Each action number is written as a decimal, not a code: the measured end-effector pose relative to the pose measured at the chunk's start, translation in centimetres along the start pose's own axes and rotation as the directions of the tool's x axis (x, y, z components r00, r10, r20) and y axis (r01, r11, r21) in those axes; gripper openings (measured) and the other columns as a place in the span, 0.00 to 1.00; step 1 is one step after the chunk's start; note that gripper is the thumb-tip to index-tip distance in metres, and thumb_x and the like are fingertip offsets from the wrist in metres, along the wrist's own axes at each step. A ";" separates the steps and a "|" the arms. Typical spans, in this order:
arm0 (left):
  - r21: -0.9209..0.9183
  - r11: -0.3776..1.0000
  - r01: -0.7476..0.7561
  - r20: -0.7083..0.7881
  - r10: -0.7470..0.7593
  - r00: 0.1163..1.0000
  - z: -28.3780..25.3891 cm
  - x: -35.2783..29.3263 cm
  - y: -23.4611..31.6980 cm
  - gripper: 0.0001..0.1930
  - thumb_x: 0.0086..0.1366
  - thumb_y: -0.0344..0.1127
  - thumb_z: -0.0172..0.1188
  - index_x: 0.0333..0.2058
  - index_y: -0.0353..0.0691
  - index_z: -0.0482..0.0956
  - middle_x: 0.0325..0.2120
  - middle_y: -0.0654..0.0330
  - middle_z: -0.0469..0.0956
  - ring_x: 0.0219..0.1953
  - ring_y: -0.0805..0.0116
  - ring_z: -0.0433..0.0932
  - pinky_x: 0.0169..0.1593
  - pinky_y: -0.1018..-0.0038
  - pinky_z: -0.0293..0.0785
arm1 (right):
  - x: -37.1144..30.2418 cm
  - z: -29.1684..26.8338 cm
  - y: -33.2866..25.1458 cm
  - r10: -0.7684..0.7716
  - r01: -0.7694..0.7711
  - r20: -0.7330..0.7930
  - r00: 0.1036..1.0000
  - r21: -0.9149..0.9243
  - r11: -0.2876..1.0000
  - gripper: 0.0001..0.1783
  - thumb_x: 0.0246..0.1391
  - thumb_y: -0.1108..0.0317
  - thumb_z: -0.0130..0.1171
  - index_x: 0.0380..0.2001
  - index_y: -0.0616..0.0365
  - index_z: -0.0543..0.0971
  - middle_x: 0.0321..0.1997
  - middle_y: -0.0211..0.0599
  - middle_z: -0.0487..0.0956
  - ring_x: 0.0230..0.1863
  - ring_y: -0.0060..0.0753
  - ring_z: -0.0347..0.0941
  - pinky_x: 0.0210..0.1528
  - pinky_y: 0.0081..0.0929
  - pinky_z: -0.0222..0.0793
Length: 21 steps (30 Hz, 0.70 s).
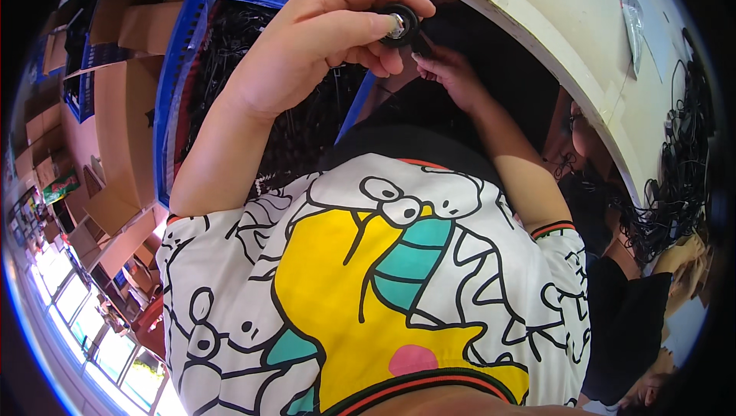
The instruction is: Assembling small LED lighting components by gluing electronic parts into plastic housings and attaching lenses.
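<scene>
Up near the top centre, my left hand is closed around a small round black part with a shiny metal piece in its middle. My thumb presses on that metal, and the index finger curls over the black rim. Just to the right and slightly lower, my right hand is pinched close below the same part. A short dark piece shows at its fingertips; whether it joins the round part I cannot tell. Both hands are raised in front of my patterned shirt, over my dark lap.
A blue crate full of black cables stands at my left, beside cardboard boxes. A white table curves along the right, with a clear plastic bag and bundled black cables. A person in black sits at far right.
</scene>
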State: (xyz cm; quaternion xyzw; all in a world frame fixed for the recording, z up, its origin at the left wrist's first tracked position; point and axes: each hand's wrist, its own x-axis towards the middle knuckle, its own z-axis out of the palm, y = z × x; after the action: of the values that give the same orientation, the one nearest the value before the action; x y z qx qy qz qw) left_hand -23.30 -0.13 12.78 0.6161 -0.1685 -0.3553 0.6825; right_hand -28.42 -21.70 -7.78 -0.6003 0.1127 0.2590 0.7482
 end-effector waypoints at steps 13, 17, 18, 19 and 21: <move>0.009 0.999 0.035 -0.044 -0.034 0.998 0.4 -0.3 -0.5 0.15 0.55 0.31 0.48 0.42 0.33 0.71 0.32 0.60 0.72 0.26 0.78 0.71 0.33 0.84 0.70 | -0.1 0.6 1.0 -0.085 0.084 0.000 0.996 -0.150 0.985 0.11 0.45 0.61 0.60 0.25 0.58 0.76 0.23 0.28 0.74 0.25 0.17 0.67 0.32 0.15 0.62; 0.060 0.998 -0.012 0.044 0.009 0.999 1.7 0.1 -1.3 0.18 0.55 0.31 0.48 0.45 0.32 0.69 0.33 0.61 0.72 0.28 0.79 0.71 0.35 0.85 0.69 | 0.7 1.3 1.8 -0.284 0.269 -0.015 0.959 -0.278 0.922 0.11 0.44 0.63 0.61 0.23 0.60 0.76 0.21 0.30 0.75 0.24 0.19 0.69 0.31 0.16 0.63; -0.019 0.995 -0.101 0.085 0.102 0.991 1.7 0.3 -1.6 0.19 0.53 0.27 0.51 0.46 0.32 0.69 0.36 0.61 0.72 0.29 0.80 0.71 0.37 0.85 0.68 | 0.9 1.3 1.8 -0.260 0.245 -0.023 0.965 -0.263 0.933 0.11 0.44 0.63 0.61 0.21 0.60 0.76 0.21 0.30 0.76 0.24 0.18 0.69 0.31 0.16 0.63; -0.022 0.994 -0.110 0.096 0.112 0.989 1.9 0.5 -1.5 0.19 0.53 0.27 0.51 0.46 0.32 0.69 0.36 0.61 0.72 0.29 0.80 0.71 0.37 0.85 0.68 | 0.9 1.1 1.8 -0.266 0.248 -0.033 0.963 -0.272 0.930 0.11 0.44 0.63 0.61 0.21 0.60 0.76 0.21 0.30 0.76 0.24 0.18 0.69 0.31 0.16 0.63; -0.048 0.991 -0.121 -0.017 0.120 0.993 2.4 0.9 -1.1 0.21 0.50 0.23 0.54 0.47 0.33 0.69 0.39 0.61 0.71 0.32 0.81 0.70 0.37 0.84 0.69 | 0.7 0.6 1.4 -0.208 0.200 0.004 0.978 -0.288 0.936 0.12 0.44 0.61 0.61 0.21 0.60 0.76 0.21 0.29 0.75 0.24 0.18 0.68 0.30 0.17 0.62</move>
State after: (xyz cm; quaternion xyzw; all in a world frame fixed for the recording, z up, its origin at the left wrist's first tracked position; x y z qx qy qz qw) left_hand -24.60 -2.52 11.96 0.5903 -0.1918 -0.3131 0.7188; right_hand -28.63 -20.72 -9.11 -0.7142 0.0208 0.1858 0.6745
